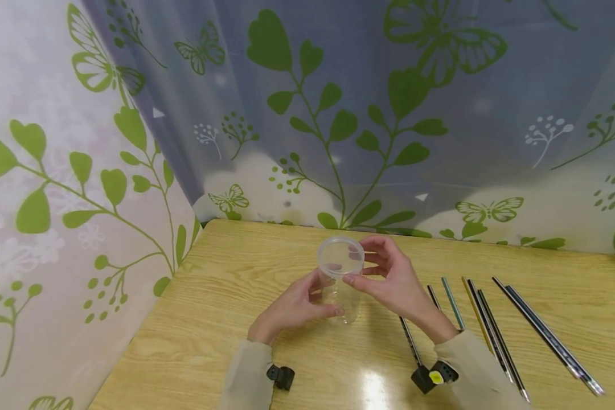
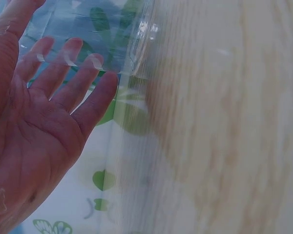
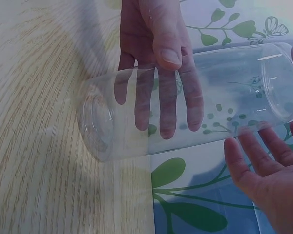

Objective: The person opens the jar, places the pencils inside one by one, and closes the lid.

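Both hands hold a clear plastic jar upright, a little tilted, over the table in the head view. My left hand grips its lower body, thumb across the near side and fingers behind it. At the top, my right hand has its thumb at the translucent round rim and its fingers round the far right side. Through the clear wall in the right wrist view, the left fingers show long and extended. No contents show inside the jar.
Several pencils, mostly dark, lie slantwise on the wooden table at the right. A teal pencil lies beside the right forearm, which covers part of this group. Behind the table hangs a leaf-patterned curtain.
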Available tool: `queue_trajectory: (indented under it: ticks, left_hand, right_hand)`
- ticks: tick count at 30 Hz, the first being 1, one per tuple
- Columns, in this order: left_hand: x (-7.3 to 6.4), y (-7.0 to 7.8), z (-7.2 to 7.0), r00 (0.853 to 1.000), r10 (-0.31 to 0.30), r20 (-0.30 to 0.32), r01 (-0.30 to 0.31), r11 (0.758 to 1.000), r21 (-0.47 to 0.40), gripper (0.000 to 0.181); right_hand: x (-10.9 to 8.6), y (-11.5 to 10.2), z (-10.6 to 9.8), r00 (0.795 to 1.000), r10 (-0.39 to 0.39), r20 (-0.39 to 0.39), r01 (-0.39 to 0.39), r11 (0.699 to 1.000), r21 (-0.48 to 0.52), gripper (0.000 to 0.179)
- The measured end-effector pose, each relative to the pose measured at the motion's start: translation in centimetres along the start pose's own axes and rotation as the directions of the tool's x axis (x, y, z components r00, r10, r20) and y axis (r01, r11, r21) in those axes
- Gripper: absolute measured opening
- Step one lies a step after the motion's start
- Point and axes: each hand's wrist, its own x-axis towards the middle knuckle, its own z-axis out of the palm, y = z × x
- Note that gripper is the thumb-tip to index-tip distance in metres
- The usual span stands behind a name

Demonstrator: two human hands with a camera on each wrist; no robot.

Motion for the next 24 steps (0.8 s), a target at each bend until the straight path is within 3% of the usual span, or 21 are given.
queue_trajectory:
  ticks: [15,24]
  left_hand:
    - [0.06,0.01,0.10,1.000,0.007,0.000,-0.007,1.000,-0.003,0.081]
    - [0.14,0.01,0.10,1.000,0.005,0.001,-0.005,1.000,-0.006,0.080]
  right_hand:
    - [-0.10,0.23,-0.28,0.996,-0.077,0.054,0.078,0.997,-0.009,0.055]
    - [-0.15,-0.07,0.03,1.000,-0.026,0.018,0.026,1.000,-0.016,0.068]
